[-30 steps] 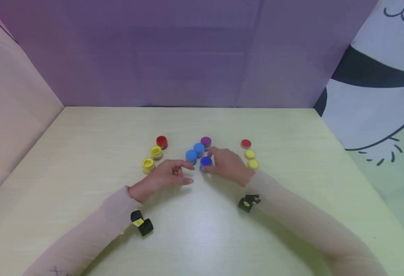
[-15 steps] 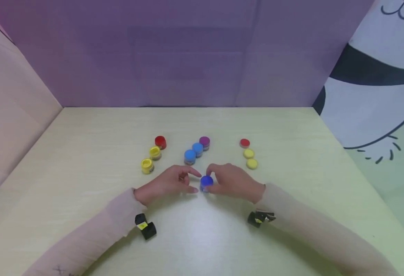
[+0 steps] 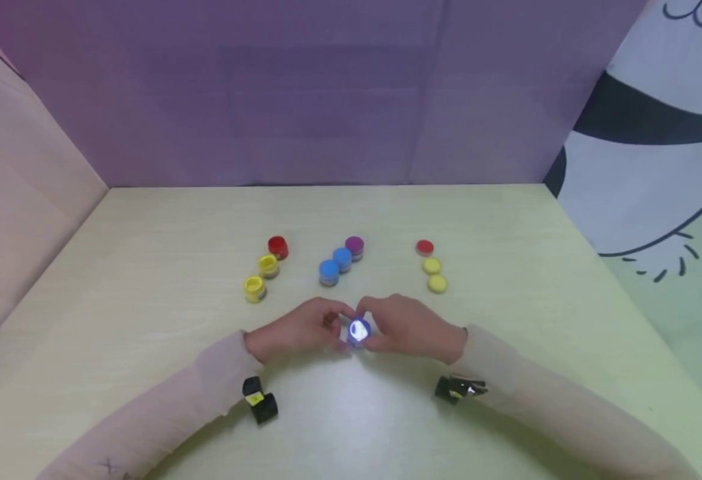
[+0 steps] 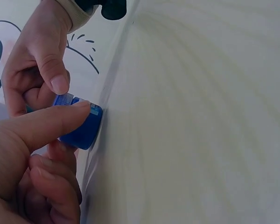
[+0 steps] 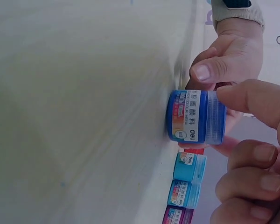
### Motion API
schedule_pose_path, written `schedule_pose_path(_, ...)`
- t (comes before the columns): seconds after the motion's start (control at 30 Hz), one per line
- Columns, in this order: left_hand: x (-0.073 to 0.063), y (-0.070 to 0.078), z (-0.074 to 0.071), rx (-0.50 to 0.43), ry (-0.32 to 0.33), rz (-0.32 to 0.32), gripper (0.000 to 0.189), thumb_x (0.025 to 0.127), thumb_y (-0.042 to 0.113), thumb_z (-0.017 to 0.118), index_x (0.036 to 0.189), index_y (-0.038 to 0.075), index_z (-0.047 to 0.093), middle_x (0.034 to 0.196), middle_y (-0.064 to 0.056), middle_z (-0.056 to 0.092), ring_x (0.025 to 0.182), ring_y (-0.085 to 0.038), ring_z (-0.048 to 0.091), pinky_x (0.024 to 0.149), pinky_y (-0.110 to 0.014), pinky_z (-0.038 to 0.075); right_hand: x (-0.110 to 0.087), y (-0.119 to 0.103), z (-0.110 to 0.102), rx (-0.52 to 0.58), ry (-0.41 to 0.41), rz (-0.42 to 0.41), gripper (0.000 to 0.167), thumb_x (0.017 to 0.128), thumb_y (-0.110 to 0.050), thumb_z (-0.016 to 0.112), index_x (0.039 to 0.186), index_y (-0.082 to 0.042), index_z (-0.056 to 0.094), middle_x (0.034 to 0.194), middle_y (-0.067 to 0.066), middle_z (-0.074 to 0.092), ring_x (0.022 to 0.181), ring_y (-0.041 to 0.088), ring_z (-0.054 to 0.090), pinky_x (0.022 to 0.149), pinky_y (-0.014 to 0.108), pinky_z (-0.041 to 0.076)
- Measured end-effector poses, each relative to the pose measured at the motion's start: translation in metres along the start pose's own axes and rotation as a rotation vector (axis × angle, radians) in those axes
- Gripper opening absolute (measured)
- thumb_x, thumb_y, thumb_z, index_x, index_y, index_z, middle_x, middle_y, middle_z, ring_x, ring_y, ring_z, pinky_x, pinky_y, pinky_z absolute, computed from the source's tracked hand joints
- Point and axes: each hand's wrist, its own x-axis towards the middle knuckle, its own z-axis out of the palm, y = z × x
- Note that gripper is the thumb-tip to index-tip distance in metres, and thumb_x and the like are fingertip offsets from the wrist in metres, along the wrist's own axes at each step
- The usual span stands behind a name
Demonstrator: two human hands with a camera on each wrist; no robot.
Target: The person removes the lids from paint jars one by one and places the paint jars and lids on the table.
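Left hand pinches blue jar on table before me; right hand pinches ribbed lid, far contact hidden. I judge jar light, stiff, slick-walled; hold low, lid by ridges.

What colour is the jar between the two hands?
The jar is deep blue, clearest in the right wrist view.

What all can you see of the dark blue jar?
The dark blue jar is short, round and seemingly plastic, with a printed label reading "deli" and a ridged, translucent lid on. It appears to stand upright on the table, on the near side of the light blue jars; glare whitens its top. The left hand grips it below the lid, which the right hand pinches.
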Motion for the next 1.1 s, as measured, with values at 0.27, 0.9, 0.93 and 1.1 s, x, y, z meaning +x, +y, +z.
schedule_pose_path(0.27,0.004,0.000,0.003,-0.011,-0.035,0.054,0.034,0.083,0.016,0.073,0.115,0.021,0.064,0.083,-0.002,0.056,0.088,-0.019,0.052,0.075,-0.031,0.041,0.002,0.000,-0.002,0.010,-0.015,-0.040,0.031,0.086,-0.021,0.068,0.114,-0.013,0.057,0.058,-0.007,0.044,0.053,0.008,0.042,0.052,0.021,0.035)
schedule_pose_path(0.9,0.010,-0.002,0.002,0.029,0.008,0.055,0.024,0.083,0.016,0.073,0.106,0.016,0.067,0.077,0.002,0.056,0.080,-0.015,0.053,0.073,-0.027,0.043,0.009,-0.009,0.007,-0.105,0.066,0.072,0.039,0.080,-0.049,0.070,0.093,-0.015,0.055,0.057,-0.005,0.045,0.051,0.010,0.044,0.047,0.022,0.033)
schedule_pose_path(0.93,0.010,-0.002,0.003,0.035,0.007,0.061,0.024,0.083,0.016,0.073,0.106,0.015,0.067,0.077,0.002,0.056,0.080,-0.015,0.053,0.073,-0.027,0.043,0.009,-0.009,0.008,-0.122,0.072,0.077,0.039,0.080,-0.050,0.069,0.090,-0.016,0.054,0.057,-0.005,0.044,0.050,0.010,0.043,0.047,0.022,0.032)
schedule_pose_path(1.1,0.013,-0.004,0.008,0.066,-0.003,0.081,0.025,0.085,0.013,0.071,0.109,0.013,0.065,0.072,0.003,0.051,0.075,-0.012,0.051,0.067,-0.023,0.041,0.007,-0.010,0.009,-0.187,0.082,0.072,0.042,0.079,-0.052,0.069,0.085,-0.014,0.053,0.060,-0.004,0.047,0.053,0.011,0.044,0.048,0.023,0.034)
